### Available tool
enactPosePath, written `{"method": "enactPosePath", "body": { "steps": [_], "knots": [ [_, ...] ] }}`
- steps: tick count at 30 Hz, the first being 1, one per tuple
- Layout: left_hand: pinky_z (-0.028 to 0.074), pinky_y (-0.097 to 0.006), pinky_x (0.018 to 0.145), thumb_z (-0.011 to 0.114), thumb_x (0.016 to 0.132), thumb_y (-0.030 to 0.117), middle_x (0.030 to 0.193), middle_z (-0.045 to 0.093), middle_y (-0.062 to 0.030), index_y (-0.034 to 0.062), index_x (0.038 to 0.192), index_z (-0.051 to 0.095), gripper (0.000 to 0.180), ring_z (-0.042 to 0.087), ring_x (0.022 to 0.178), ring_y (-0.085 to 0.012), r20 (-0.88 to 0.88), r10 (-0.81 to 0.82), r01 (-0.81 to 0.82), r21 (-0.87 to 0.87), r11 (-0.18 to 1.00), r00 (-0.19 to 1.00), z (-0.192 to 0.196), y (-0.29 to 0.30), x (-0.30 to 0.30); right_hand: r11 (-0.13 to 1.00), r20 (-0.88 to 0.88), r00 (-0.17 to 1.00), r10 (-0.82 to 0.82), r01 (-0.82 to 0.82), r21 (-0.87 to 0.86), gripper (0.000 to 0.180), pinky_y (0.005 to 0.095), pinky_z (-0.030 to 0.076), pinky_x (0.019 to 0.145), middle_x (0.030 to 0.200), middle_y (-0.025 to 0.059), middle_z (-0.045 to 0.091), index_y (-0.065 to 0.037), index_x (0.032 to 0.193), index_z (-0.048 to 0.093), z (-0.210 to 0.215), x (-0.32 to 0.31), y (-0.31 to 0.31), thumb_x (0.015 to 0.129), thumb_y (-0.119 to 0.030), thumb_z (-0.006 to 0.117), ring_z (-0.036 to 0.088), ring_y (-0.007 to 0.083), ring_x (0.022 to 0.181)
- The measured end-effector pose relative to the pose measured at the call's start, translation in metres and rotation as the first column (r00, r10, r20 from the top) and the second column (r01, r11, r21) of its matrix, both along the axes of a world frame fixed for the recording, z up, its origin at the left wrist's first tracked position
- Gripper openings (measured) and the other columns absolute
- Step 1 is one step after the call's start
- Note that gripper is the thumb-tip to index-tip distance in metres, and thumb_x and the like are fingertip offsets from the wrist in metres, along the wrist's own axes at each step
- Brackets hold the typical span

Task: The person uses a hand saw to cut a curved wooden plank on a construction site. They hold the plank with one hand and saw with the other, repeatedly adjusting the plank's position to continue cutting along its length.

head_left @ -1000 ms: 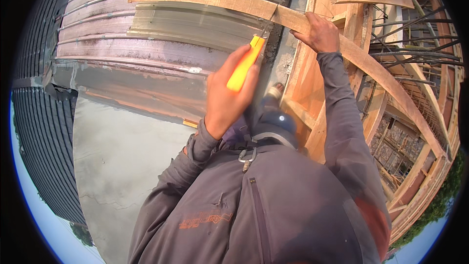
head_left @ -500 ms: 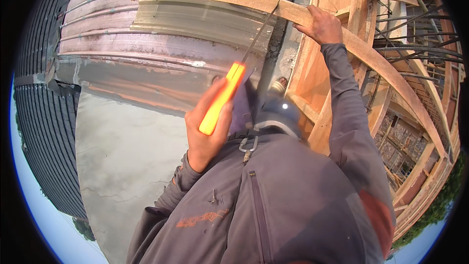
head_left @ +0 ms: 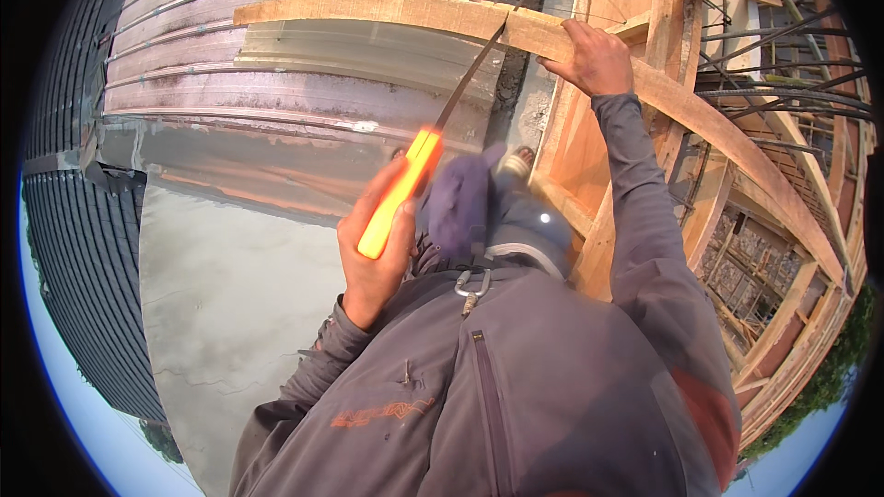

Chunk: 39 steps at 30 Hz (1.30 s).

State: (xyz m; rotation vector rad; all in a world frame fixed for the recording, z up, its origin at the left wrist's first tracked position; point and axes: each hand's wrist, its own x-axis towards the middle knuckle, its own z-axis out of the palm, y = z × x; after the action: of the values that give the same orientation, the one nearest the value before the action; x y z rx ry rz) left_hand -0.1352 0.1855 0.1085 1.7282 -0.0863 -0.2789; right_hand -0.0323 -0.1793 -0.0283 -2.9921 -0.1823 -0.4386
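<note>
Closest in, it's the grey jacket (head_left: 543,387), and just beyond it the left hand (head_left: 371,271), fingers wrapped snugly round the yellow handle (head_left: 401,189) of a saw (head_left: 470,78), a grip low down that seems to leave the blade free. Further out, blade meets plank (head_left: 387,9), just left of the right hand (head_left: 597,60), which clasps that plank, presumably to steady it beside the blade. And the direction? The saw's long axis slants away from the body, up and rightward, tip end at the plank, handle end toward the waist. The plank lies crosswise over that line, left to right (its bow surely owes something to the lens), bending nearer at the right. Beyond its left stretch, ribbed roofing sheets (head_left: 184,46); off right, dark metal bars (head_left: 783,92).
</note>
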Motion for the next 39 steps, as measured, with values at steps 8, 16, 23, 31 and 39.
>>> {"method": "enactPosePath", "body": {
  "steps": [8,16,23,31,39],
  "knots": [
    [0.059,-0.034,0.086,0.073,0.096,0.011,0.111,0.079,-0.0233,0.0012,0.138,0.068,0.043,0.08,0.099,-0.0261,0.033,-0.004,-0.001,0.149,0.989,0.999,-0.032,-0.068,0.076,1.0,-0.076,0.997,-0.021,0.022,0.016,0.069,0.0456,0.06,0.073,0.1,0.0081,0.076,-0.012,0.12,0.067,0.007,0.002,0.007,0.073,-0.057,0.09,0.076,0.0316,0.086],
    [0.059,-0.038,0.081,0.072,0.096,0.014,0.103,0.076,-0.0261,0.0011,0.133,0.069,0.039,0.079,0.091,-0.0355,0.136,-0.027,0.009,0.133,0.991,0.99,-0.029,-0.061,0.071,0.999,-0.049,0.998,-0.05,0.05,-0.003,0.071,0.043,0.061,0.081,0.103,0.0106,0.077,-0.01,0.119,0.069,0.016,0.01,0.007,0.079,-0.066,0.084,0.076,0.0306,0.091],
    [0.061,-0.039,0.085,0.073,0.094,0.01,0.113,0.077,-0.0241,0.002,0.134,0.069,0.041,0.079,0.099,-0.0377,0.196,-0.045,0.009,0.183,0.983,0.98,-0.004,-0.032,0.03,0.996,0.023,0.996,-0.085,0.085,-0.014,0.067,0.0422,0.06,0.078,0.099,0.0057,0.076,-0.014,0.119,0.067,0.007,0.002,0.001,0.072,-0.056,0.091,0.075,0.0282,0.089],
    [0.061,-0.038,0.084,0.075,0.093,0.01,0.115,0.078,-0.0227,0.0032,0.139,0.067,0.047,0.08,0.099,-0.0361,0.145,-0.064,0.024,0.262,0.965,0.987,-0.041,-0.092,0.109,0.999,0.067,0.998,-0.012,0.01,0.041,0.067,0.0421,0.059,0.081,0.103,0.0055,0.077,-0.014,0.119,0.069,0.018,0.012,0.011,0.071,-0.054,0.091,0.075,0.0282,0.093],
    [0.061,-0.037,0.084,0.074,0.093,0.011,0.112,0.078,-0.0223,0.0034,0.139,0.067,0.046,0.079,0.098,-0.0353,0.33,-0.07,0.027,0.132,0.991,0.941,0.005,-0.006,0.003,0.989,0.0,0.989,-0.15,0.15,0.004,0.067,0.0432,0.06,0.08,0.102,0.0078,0.077,-0.012,0.12,0.07,0.027,0.007,-0.008,0.074,-0.057,0.089,0.076,0.03,0.092]
  ]
}}
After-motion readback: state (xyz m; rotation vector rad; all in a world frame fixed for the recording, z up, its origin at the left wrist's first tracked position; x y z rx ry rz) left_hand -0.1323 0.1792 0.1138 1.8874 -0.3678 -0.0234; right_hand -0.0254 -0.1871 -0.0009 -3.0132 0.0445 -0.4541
